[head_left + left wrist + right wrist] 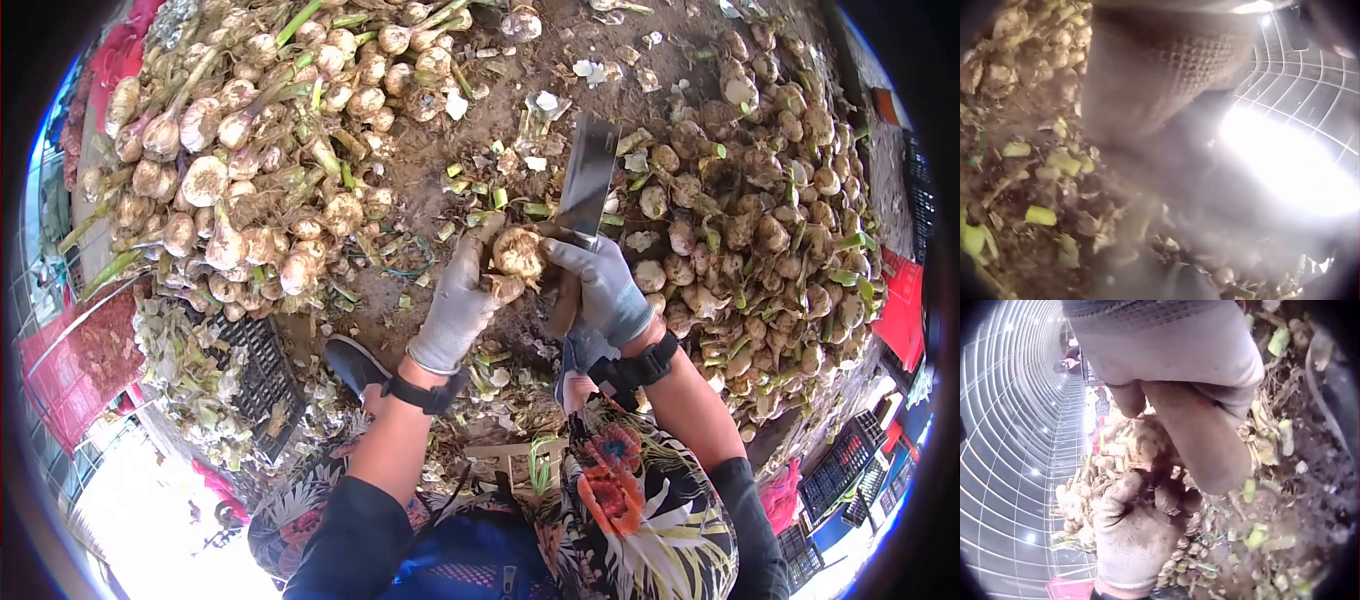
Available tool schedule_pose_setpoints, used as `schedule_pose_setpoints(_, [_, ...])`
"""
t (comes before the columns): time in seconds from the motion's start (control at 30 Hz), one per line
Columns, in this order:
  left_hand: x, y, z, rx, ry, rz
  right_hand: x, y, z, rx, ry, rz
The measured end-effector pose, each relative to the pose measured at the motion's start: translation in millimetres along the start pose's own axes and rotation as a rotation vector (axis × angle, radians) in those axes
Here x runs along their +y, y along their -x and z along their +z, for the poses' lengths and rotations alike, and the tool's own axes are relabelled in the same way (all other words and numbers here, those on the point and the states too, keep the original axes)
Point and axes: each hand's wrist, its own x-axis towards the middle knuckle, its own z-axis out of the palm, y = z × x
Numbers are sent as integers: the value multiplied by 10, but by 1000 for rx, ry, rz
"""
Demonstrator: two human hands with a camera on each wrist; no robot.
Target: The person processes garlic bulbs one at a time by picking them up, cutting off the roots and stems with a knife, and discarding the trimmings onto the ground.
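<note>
In the head view my gloved left hand (455, 300) grips a garlic bulb (519, 252), its root side turned up. Beside it my gloved right hand (605, 290) holds a cleaver (588, 175), the broad blade pointing away from me. The cleaver's wooden handle (1200, 434) sticks out below the right fist in the right wrist view, and the right thumb reaches towards the bulb. That view also shows the left hand (1138, 531) with its fingers curled around the bulb. The left wrist view is blurred, with the glove (1160, 75) filling its top and the bulb hidden.
A heap of garlic with stalks (240, 150) lies at the left, and a pile of trimmed bulbs (760, 220) at the right. Cut green stalk pieces (1041, 215) and dry skins litter the soil. A black crate (265, 375) stands near the left shoe (355, 365).
</note>
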Motion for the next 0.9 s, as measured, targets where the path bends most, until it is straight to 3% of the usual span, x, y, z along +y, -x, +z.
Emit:
schedule_pose_setpoints(0.1, [38,73,193,25,179,26,41,32,163,44,-173,-58])
schedule_pose_setpoints(0.13, [35,69,253,49,44,68,57,55,189,38,-106,-131])
schedule_pose_setpoints(0.23, [-53,62,160,147,-63,48,-58,195,309,26,-109,-98])
schedule_pose_setpoints(0.3, [120,53,79,115,-27,-2,-156,248,221,-12,52,-167])
schedule_pose_setpoints(0.37, [294,104,0,71,31,-246,-292,331,154,72,803,-222])
schedule_pose_setpoints(0.4, [306,122,-27,39,-55,-226,-332,354,141,92,1150,-475])
schedule_pose_setpoints(0.43, [119,153,-196,40,-54,-225,-361,375,147,91,1151,-476])
schedule_pose_setpoints(0.5, [-422,197,-603,-159,-1017,510,-417,409,161,56,1547,-526])
schedule_pose_setpoints(0.53, [-393,212,-571,-160,-1018,509,-445,425,176,56,1545,-526])
schedule_pose_setpoints(0.6, [-225,262,-443,12,-336,338,-482,459,223,-24,1594,-605])
schedule_pose_setpoints(0.73, [201,291,-287,12,-628,361,-506,490,278,-95,1633,-522])
schedule_pose_setpoints(0.8, [302,270,-323,-132,-602,151,-454,494,270,-95,1589,-483])
schedule_pose_setpoints(0.83, [232,285,-347,-130,-602,150,-427,488,257,-97,1590,-483])
schedule_pose_setpoints(0.9, [121,314,-341,-44,-188,89,-354,479,221,-68,1567,-549])
